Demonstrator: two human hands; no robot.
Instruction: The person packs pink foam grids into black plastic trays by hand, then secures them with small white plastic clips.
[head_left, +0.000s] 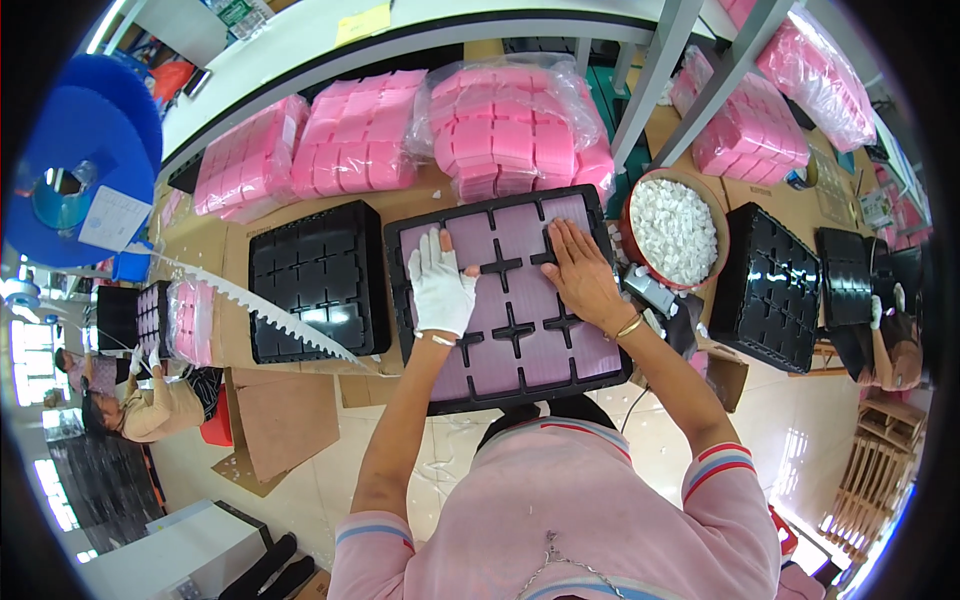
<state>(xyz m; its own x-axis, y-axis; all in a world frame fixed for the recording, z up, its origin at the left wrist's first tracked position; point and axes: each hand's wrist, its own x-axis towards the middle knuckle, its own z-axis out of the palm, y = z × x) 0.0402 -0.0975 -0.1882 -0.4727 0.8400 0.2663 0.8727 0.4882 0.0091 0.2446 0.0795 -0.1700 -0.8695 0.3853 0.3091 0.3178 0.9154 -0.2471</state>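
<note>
The head-worn fisheye camera looks steeply down past the wearer's chest (560, 490). The left hand (441, 287) and right hand (584, 276) appear at close range, near the view's centre.

Covering part of the lilac foam (495, 365) with the gloved left hand (441, 290) and the bare right hand (585, 278), hiding both palms. Cutting off the clear bottle (238, 14) at the top edge, the pink shirt (600, 490) at the bottom. Hiding part of a wrapped pink bundle (752, 140) behind a grey metal leg (722, 80). Showing marks too small to read on the white label (115, 218) and yellow note (362, 24). Leaving the grip of the co-worker (155, 410) at left too small to tell.
</note>
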